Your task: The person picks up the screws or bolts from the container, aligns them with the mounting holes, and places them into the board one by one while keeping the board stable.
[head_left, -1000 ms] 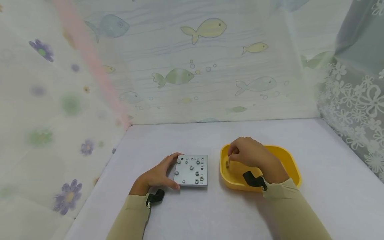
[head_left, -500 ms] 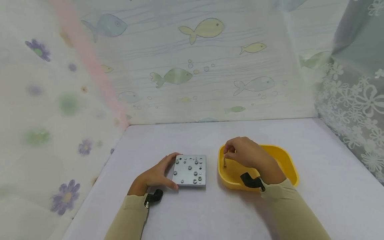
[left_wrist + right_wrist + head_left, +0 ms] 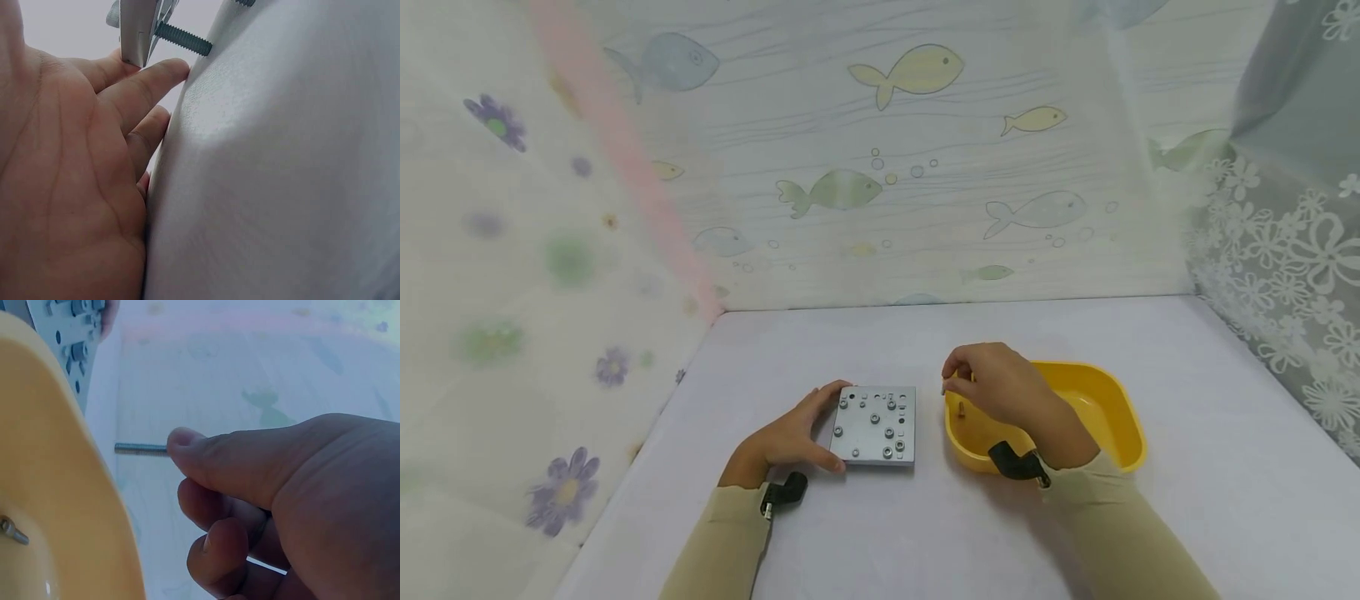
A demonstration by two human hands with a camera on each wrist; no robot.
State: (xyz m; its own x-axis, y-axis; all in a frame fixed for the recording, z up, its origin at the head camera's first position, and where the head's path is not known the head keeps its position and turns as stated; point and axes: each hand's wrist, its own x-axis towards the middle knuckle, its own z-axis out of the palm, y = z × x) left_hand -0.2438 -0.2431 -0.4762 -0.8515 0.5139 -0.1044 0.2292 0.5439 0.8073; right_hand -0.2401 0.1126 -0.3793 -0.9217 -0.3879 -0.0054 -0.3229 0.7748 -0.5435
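A thin screw [image 3: 140,449] is pinched by the right hand [image 3: 1000,385] above the left rim of the tray [image 3: 1123,417]. The plate [image 3: 874,425] is steadied by the spread left hand [image 3: 786,437]. The screw is judged light, stiff and slippery, best pinched near its head.

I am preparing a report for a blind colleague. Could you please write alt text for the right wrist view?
The right hand pinches a thin threaded screw between thumb and fingers, its bare end pointing left above the rim of a yellow tray. Another small screw lies inside the tray, and a grey metal plate with holes shows at the top left.
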